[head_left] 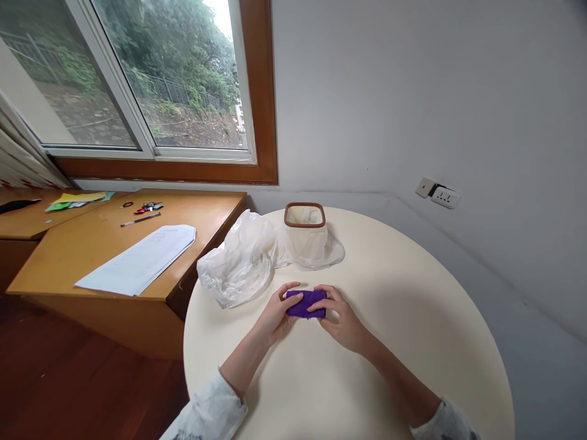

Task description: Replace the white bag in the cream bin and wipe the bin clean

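Note:
Between my two hands is a small purple bundle (306, 304), which looks like folded or rolled cloth or plastic; its exact kind cannot be made out. My left hand (277, 313) grips its left end, thumb lying across the top. At the right end, my right hand (340, 319) pinches it with the fingers curled around the edge. Both hands are over the near middle of the round cream table (389, 366). Beyond them stands a small bin (306, 244) with a brown rim, lined with a translucent bag.
A crumpled white plastic bag (238, 263) lies left of the bin. On the wooden desk (202, 208) to the left are paper sheets (142, 260), a pen (140, 220), keys (149, 208) and coloured papers (80, 198). A wall (413, 91) with a socket (446, 197) borders the table.

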Demonstrator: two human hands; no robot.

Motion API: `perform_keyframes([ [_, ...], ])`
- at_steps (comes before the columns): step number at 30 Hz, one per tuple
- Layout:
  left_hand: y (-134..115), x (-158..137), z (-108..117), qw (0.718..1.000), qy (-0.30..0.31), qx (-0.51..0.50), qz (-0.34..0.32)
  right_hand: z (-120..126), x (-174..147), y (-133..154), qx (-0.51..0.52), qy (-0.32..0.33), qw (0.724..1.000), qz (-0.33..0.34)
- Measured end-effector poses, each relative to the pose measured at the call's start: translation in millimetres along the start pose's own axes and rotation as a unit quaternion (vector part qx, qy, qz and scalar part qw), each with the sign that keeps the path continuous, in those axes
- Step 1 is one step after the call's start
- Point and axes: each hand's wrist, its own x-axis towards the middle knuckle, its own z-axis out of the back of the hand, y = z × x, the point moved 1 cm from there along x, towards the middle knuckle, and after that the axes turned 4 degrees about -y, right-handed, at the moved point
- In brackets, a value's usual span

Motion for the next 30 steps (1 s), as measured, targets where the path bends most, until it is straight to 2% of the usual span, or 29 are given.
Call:
perform_keyframes([
  [3, 2, 1, 2, 0.998, -0.004, 0.051, -0.038, 3, 1, 1, 0.094, 0.021, 0.995, -0.018],
  [7, 2, 2, 3, 0.993, -0.011, 0.091, -0.069, 0, 7, -6, 0.232, 0.008, 0.969, -0.087],
  [11, 0, 2, 2, 0.991, -0.016, 0.105, -0.086, -11, 17, -20, 0.261, -0.02, 0.955, -0.138],
  [16, -3, 6, 4, 0.983, -0.076, 0.118, -0.12, -20, 27, -29, 0.271, -0.043, 0.953, -0.13],
  [21, -3, 11, 10, 0.971, -0.115, 0.139, -0.157, -27, 35, -36, 0.236, -0.063, 0.962, -0.12],
  [25, -3, 16, 16, 0.954, -0.144, 0.17, -0.203, -33, 45, -41, 0.072, -0.087, 0.989, -0.099],
  [27, -3, 18, 18, 0.941, -0.157, 0.186, -0.235, -35, 50, -42, -0.006, -0.097, 0.991, -0.086],
  [30, -3, 21, 20, 0.924, -0.166, 0.209, -0.275, -36, 58, -43, -0.056, -0.103, 0.99, -0.081],
])
